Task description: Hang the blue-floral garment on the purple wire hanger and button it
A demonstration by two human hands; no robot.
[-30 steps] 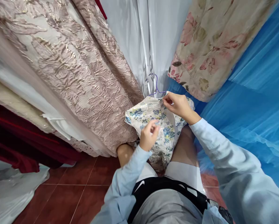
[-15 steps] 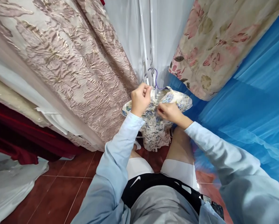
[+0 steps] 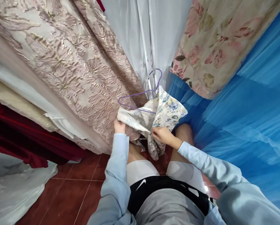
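A white blouse-like garment (image 3: 170,107) with a blue and yellow floral print hangs by one shoulder from a purple wire hanger (image 3: 130,96). The hanger's left arm is bare, and its hook is at the white straps (image 3: 151,47). My left hand (image 3: 119,125) is closed on the garment's left shoulder edge, drawn out to the left below the hanger. At the front opening, my right hand (image 3: 162,135) pinches the fabric edge near the middle. The garment's lower part bunches and droops between my knees.
Pink-gold brocade cloth (image 3: 83,78) hangs at left, beside dark red fabric (image 3: 25,134). A pink floral cloth (image 3: 207,53) and blue tulle (image 3: 250,109) hang at right. White fabric (image 3: 168,31) hangs behind. Red floor tiles (image 3: 76,193) lie below.
My left hand has moved left and down, pulling the garment's left shoulder off the hanger and opening the front. My right hand has dropped lower along the opening. The hanger's left arm is now exposed.
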